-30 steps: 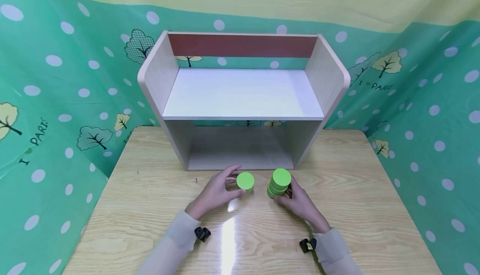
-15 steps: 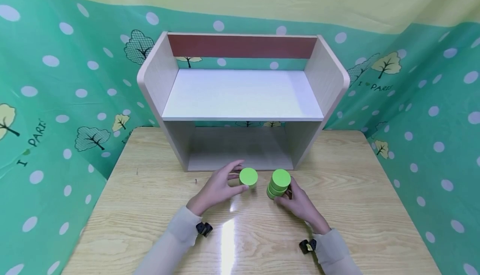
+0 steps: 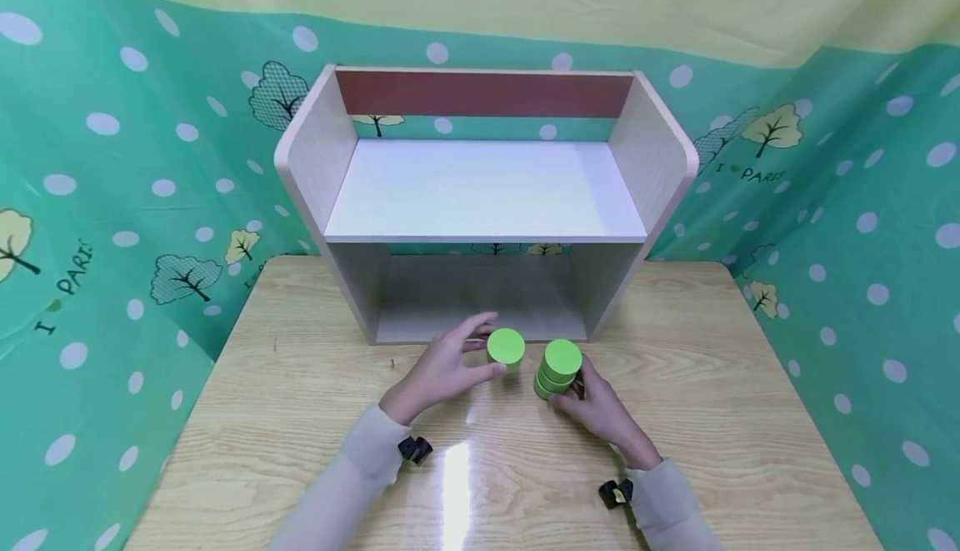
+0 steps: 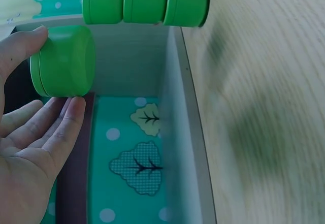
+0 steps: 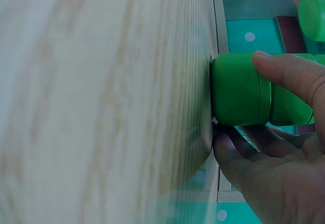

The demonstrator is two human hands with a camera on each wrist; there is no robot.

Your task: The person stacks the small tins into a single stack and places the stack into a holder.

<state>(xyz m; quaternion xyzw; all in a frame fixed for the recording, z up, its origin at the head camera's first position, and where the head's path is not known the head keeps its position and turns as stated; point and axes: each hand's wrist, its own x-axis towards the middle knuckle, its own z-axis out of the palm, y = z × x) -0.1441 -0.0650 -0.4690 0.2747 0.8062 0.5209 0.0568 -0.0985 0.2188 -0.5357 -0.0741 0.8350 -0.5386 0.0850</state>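
My left hand [image 3: 442, 368] pinches a small green lidded jar [image 3: 506, 346] between thumb and fingertips. In the left wrist view this jar [image 4: 66, 64] hangs clear of the table and apart from the stack [image 4: 144, 1]. To its right stands a stack of green jars [image 3: 560, 361], three high in the left wrist view. My right hand [image 3: 596, 405] grips that stack low on its right side. The right wrist view shows the thumb across the lower jars, with the bottom jar [image 5: 236, 89] resting on the wood and fingers on its other side.
Behind the hands stands a two-level shelf unit [image 3: 487, 188] with pale side panels and a dark red back bar. Its lower board [image 3: 480, 293] lies just beyond the jars. A wood-grain table [image 3: 262, 434] spreads around it, and a patterned green curtain [image 3: 150, 201] surrounds the table.
The left hand has carried its jar right and a little farther forward and up, closer to the stack. The right hand and the stack have stayed in place.
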